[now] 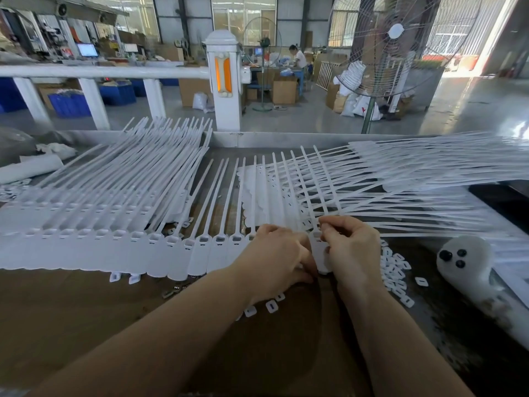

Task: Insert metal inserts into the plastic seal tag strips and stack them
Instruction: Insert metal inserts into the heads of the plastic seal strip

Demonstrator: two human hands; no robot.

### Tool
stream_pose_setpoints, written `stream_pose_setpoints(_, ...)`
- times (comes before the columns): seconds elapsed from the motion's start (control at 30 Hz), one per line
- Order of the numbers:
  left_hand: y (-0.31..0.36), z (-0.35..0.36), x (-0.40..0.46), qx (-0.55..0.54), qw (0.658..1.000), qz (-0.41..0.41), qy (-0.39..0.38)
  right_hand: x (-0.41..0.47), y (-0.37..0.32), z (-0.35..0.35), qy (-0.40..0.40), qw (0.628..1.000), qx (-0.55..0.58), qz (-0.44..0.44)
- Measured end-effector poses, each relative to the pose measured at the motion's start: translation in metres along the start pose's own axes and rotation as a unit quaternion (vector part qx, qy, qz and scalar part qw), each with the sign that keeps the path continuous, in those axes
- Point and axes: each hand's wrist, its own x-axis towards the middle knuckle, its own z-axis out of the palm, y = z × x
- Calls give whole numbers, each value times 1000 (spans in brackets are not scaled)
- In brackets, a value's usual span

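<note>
The person is working at the near middle of the worktop (86, 305), both hands meeting over one tag (318, 253) at the right end of a joined strip (177, 253). The left hand (274, 259) is lying over the neighbouring tags with its fingers curled down at the tag's edge; the right hand (349, 247) is pinching something small at the tag's socket, probably an insert, though I cannot see it between the fingertips. The tag is lying flat, its rounded flag end pointing near and its thin tail running away to the far side, so the long axis is going near to far. These pieces are looking light and bendy (the tails are flopping and crossing over one another), so the stiffer flag end by the socket is seeming the sensible place to hold. A finished stack (94, 202) is sitting to the left, fanned the same way. Loose caps (398, 276) are lying scattered just right of the hands, beside a white plush toy (463, 259).
</note>
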Motion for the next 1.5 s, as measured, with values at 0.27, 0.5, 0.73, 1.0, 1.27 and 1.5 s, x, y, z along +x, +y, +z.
stream_pose_setpoints(0.27, -1, 5, -8, -42, 999, -5, 5, 1, 3, 2, -5, 999, -42, -23)
stream_pose_setpoints(0.5, -9, 2, -23, -130, 991, -17, -1, -2, 4, 3, -41, 982, -159, -94)
stream_pose_setpoints(0.73, -14, 0, -42, -204, 969, -114, 79, -11, 0, 5, -59, 950, -240, -193)
stream_pose_setpoints(1.0, -21, 5, -65, -165, 959, -187, 135, -20, -18, -5, -139, 893, -338, -263)
stream_pose_setpoints(1.27, -16, 12, -68, -126, 958, -179, 184, -38, -24, -31, -300, 838, -414, -191)
stream_pose_setpoints(1.5, -15, 21, -71, -41, 977, -144, 149, -47, -22, -29, -286, 823, -436, -225)
